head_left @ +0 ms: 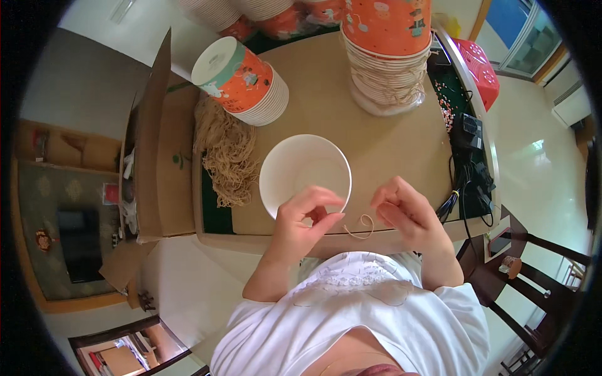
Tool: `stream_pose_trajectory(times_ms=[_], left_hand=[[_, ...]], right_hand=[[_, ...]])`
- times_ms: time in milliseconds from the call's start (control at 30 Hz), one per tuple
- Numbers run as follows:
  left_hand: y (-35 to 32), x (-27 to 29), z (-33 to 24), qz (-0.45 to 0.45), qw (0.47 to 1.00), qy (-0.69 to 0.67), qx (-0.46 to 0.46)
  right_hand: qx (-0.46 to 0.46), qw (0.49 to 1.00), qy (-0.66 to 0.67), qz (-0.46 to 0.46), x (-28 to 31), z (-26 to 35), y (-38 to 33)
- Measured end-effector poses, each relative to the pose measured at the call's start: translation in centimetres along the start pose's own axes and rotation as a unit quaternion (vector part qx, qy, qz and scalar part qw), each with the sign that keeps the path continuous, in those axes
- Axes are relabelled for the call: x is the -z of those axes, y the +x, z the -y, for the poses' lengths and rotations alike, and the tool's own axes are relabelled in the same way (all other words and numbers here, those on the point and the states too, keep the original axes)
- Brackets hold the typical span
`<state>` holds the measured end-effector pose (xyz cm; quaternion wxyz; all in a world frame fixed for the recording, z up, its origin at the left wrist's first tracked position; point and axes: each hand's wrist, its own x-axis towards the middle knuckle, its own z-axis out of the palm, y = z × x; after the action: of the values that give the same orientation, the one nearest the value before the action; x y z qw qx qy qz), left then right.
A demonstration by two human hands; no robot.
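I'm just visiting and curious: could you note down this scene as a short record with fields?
Left hand: pinches one end of a thin tan string, over the rim of a white paper bowl
Right hand: pinches the string's other end; the string loops between both hands
Surface: cardboard-covered table
Nearby: bundle of tan strings; toppled stack of orange bowls; upright stack of orange bowls

Pale glossy floor (545,169), perhaps tiled; dark chair (539,301)
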<state>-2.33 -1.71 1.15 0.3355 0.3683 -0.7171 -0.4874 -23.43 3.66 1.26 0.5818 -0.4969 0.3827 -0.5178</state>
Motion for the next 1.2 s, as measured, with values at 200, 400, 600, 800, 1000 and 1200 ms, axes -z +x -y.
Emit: stream_pose_trajectory(times_ms=[200,400,600,800,1000,1200], left_hand=[[1.0,-1.9,-2.2,0.061,0.997,0.028,0.024],[0.7,-2.5,-2.2,0.039,0.997,0.048,0.049],[-0.1,-2.9,-0.5,-0.026,0.998,-0.021,0.060],[-0.3,-2.9,-0.4,-0.034,0.996,-0.022,0.079],[-0.3,-2.7,0.6,-0.013,0.997,0.065,0.049],[0.3,-3.7,0.1,-0.037,0.998,0.046,0.018]], right_hand=[[-0.064,0.964,0.241,0.088,0.5,-1.4,0.6],[-0.024,0.984,0.170,0.040,-0.4,-3.2,-0.1],[-0.046,0.991,0.125,0.019,-0.6,-3.0,0.1],[0.036,0.996,-0.049,-0.058,-1.2,-3.8,0.4],[0.009,0.996,-0.009,-0.085,-1.6,-4.4,0.3],[-0.017,0.990,0.076,-0.115,-1.3,-5.5,0.5]])
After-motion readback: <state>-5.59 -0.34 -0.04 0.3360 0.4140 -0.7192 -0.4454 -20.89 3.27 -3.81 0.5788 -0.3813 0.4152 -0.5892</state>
